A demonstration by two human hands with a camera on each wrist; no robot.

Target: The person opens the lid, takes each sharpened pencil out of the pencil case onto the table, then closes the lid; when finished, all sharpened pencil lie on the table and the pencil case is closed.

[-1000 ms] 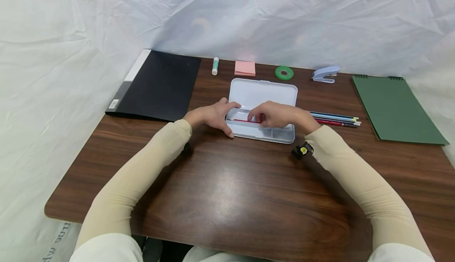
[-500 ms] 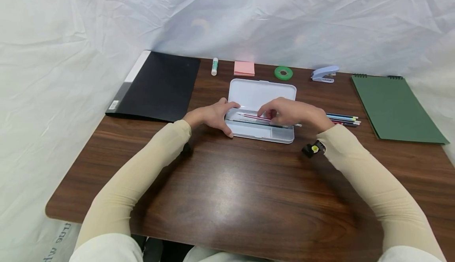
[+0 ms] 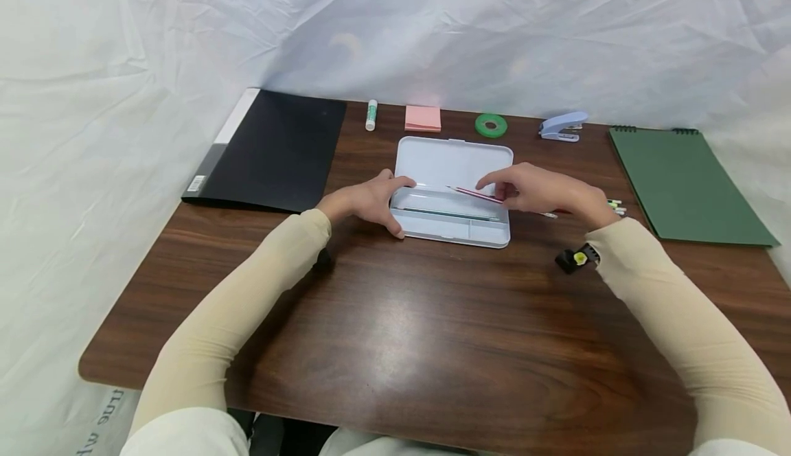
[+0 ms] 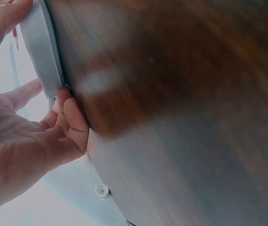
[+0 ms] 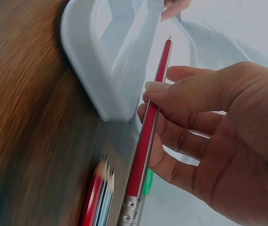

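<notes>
A white pencil case [image 3: 494, 235] lies open on the desk, its lid folded back. My left hand [image 3: 371, 200] grips its left end, thumb at the near corner and a finger along the inner edge; the left wrist view shows several fingers curled at that end. A red pencil [image 5: 149, 122] with a silver ferrule is pinched between thumb and fingers of my right hand [image 3: 540, 188], over the right part of the case. Its tip points left. Inside the case lies a dark green pencil [image 3: 448, 214]. Several loose pencils [image 5: 100, 197] lie right of the case, mostly hidden by my right hand in the head view.
A black folder [image 3: 278, 147] lies left and a green spiral pad [image 3: 692, 185] right. Along the back are a glue stick [image 3: 371, 115], pink sticky notes [image 3: 423, 118], a green tape roll [image 3: 491, 126] and a pale blue stapler [image 3: 563, 127]. A white sheet hangs behind.
My right hand has lifted the red pencil out of the case and drawn it to the right. The left hand keeps its place on the case.
</notes>
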